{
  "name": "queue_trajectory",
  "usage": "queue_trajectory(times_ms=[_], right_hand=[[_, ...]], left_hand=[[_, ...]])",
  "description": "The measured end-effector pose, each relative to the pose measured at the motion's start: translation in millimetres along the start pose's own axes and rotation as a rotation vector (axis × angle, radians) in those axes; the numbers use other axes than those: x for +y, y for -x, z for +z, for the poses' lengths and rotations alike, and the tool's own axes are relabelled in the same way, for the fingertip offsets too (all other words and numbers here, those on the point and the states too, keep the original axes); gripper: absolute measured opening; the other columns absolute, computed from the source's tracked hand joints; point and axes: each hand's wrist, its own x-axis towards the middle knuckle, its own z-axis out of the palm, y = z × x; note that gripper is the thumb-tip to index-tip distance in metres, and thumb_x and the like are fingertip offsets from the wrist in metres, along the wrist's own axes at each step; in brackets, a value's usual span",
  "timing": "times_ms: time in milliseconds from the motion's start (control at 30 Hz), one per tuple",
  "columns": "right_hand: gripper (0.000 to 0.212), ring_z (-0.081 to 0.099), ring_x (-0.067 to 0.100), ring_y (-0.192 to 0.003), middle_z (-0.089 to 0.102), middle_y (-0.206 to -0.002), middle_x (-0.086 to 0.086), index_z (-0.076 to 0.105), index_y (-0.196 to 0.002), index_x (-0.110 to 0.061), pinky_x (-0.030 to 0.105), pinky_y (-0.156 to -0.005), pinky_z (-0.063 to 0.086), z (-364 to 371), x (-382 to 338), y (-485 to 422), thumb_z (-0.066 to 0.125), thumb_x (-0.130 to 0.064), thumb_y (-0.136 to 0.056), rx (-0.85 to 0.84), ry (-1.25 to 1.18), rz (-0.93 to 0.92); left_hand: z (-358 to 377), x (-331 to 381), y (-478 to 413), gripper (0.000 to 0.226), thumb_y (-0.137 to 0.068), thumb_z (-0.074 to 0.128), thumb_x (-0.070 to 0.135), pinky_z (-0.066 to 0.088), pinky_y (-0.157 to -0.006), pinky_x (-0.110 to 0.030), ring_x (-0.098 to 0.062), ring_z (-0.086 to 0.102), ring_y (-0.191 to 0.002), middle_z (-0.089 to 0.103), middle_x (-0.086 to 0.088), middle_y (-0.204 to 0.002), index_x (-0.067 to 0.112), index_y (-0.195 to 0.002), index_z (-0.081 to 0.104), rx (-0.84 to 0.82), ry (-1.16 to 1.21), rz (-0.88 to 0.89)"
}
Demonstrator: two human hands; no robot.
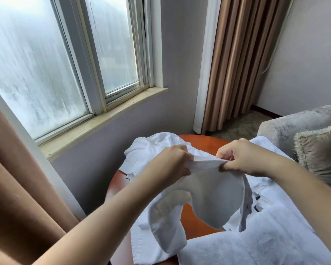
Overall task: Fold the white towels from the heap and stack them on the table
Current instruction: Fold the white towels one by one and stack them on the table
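Note:
A small white towel point(208, 196) hangs in the air above the round orange-brown table point(203, 140). My left hand point(172, 163) and my right hand point(243, 157) pinch its top edge close together, and the cloth droops in loose folds below them. More white towels lie in a heap point(153, 148) on the far left of the table. A large white towel point(266, 236) is spread over the near right part, reaching the table's edge.
A wall with a window and stone sill point(103, 119) runs along the left. Tan curtains point(231, 60) hang at the corner and another curtain point(17, 178) at near left. A grey armchair point(294, 123) with a fringed cushion point(321, 152) stands right of the table.

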Motion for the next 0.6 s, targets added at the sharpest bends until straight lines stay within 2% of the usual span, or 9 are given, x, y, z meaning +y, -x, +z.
queue_trajectory(times_ms=[133, 233, 300, 367, 433, 500, 533, 600], right_hand=[[0.031, 0.059, 0.002, -0.070, 0.065, -0.063, -0.022, 0.075, -0.074, -0.033, 0.033, -0.081, 0.052, -3.2, 1.8, 2.7, 0.056, -0.013, -0.088, -0.048, 0.114, 0.055], [0.037, 0.061, 0.008, -0.084, 0.071, -0.077, -0.014, 0.077, -0.082, -0.035, 0.032, -0.084, 0.050, -4.7, 2.8, 3.6, 0.051, -0.009, -0.089, -0.033, 0.123, 0.064], [0.036, 0.060, 0.011, -0.087, 0.069, -0.077, -0.014, 0.076, -0.084, -0.034, 0.032, -0.084, 0.050, -4.3, 3.5, 3.4, 0.050, -0.011, -0.089, -0.034, 0.143, 0.078], [0.025, 0.058, 0.013, -0.092, 0.067, -0.083, -0.016, 0.074, -0.092, -0.034, 0.032, -0.085, 0.049, 0.4, 1.2, 1.6, 0.052, -0.024, -0.088, -0.029, 0.190, 0.057], [0.027, 0.057, 0.013, -0.098, 0.068, -0.097, -0.014, 0.069, -0.099, -0.035, 0.036, -0.086, 0.049, 8.1, -4.7, -1.2, 0.052, -0.042, -0.079, -0.008, 0.195, -0.020], [0.016, 0.056, 0.015, -0.084, 0.064, -0.081, -0.008, 0.063, -0.081, -0.025, 0.042, -0.077, 0.049, 14.9, -9.1, -4.8, 0.054, -0.038, -0.084, 0.014, 0.186, -0.099], [0.021, 0.052, 0.016, -0.074, 0.059, -0.070, -0.006, 0.057, -0.070, -0.020, 0.045, -0.072, 0.047, 15.9, -11.6, -5.4, 0.054, -0.029, -0.089, 0.022, 0.191, -0.112], [0.029, 0.044, 0.016, -0.063, 0.049, -0.059, -0.003, 0.053, -0.063, -0.013, 0.045, -0.067, 0.043, 14.9, -13.5, -8.1, 0.053, -0.018, -0.092, 0.037, 0.143, -0.135]], left_hand=[[2.1, 6.8, -3.9, 0.020, -0.085, 0.072, 0.026, 0.041, -0.068, -0.035, -0.017, 0.043, -0.077, 0.044, 0.005, -0.090, 0.006, -0.084, 0.068, -0.055, 0.022, 0.052], [4.6, 3.6, -4.3, 0.034, -0.090, 0.065, 0.032, 0.044, -0.067, -0.038, -0.017, 0.047, -0.072, 0.050, 0.002, -0.084, 0.005, -0.071, 0.063, -0.030, 0.180, 0.099], [7.8, 1.5, -4.1, 0.029, -0.095, 0.060, 0.026, 0.047, -0.070, -0.040, -0.013, 0.047, -0.073, 0.053, 0.000, -0.084, 0.004, -0.079, 0.069, 0.015, 0.211, 0.155], [11.2, 3.2, -4.8, 0.024, -0.095, 0.058, 0.024, 0.049, -0.069, -0.039, -0.013, 0.051, -0.074, 0.056, 0.000, -0.086, 0.006, -0.090, 0.074, 0.080, 0.237, 0.192], [13.2, 6.7, -6.3, 0.024, -0.094, 0.056, 0.027, 0.049, -0.068, -0.036, -0.016, 0.057, -0.076, 0.058, 0.000, -0.085, 0.013, -0.097, 0.076, 0.152, 0.263, 0.207], [13.3, 8.3, -7.9, 0.022, -0.093, 0.058, 0.027, 0.048, -0.066, -0.032, -0.015, 0.057, -0.075, 0.060, -0.001, -0.083, 0.018, -0.102, 0.076, 0.195, 0.269, 0.215], [12.6, 8.0, -8.0, 0.020, -0.091, 0.061, 0.025, 0.047, -0.065, -0.030, -0.013, 0.055, -0.074, 0.060, -0.002, -0.082, 0.018, -0.103, 0.076, 0.201, 0.284, 0.193], [10.5, 3.4, -5.7, 0.017, -0.086, 0.070, 0.020, 0.042, -0.065, -0.021, -0.002, 0.049, -0.070, 0.058, 0.003, -0.082, 0.017, -0.102, 0.077, 0.202, 0.325, 0.127]])
